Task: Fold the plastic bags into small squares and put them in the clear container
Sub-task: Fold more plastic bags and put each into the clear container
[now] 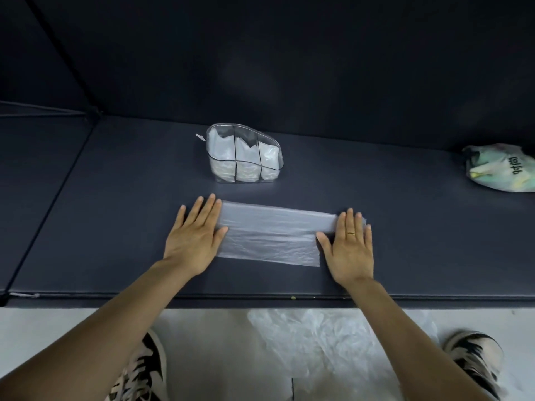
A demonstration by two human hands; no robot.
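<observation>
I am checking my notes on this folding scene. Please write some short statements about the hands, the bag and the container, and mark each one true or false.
1. Both hands lie flat on the ends of the bag. True: the left hand and the right hand press it with straight fingers.
2. The bag is already a small square. False: it is a long strip.
3. The container stands beyond the bag. True.
4. The container is empty. False: white folded bags show in its compartments.
5. The ring is on the left hand. False: it is on the right hand.
</observation>
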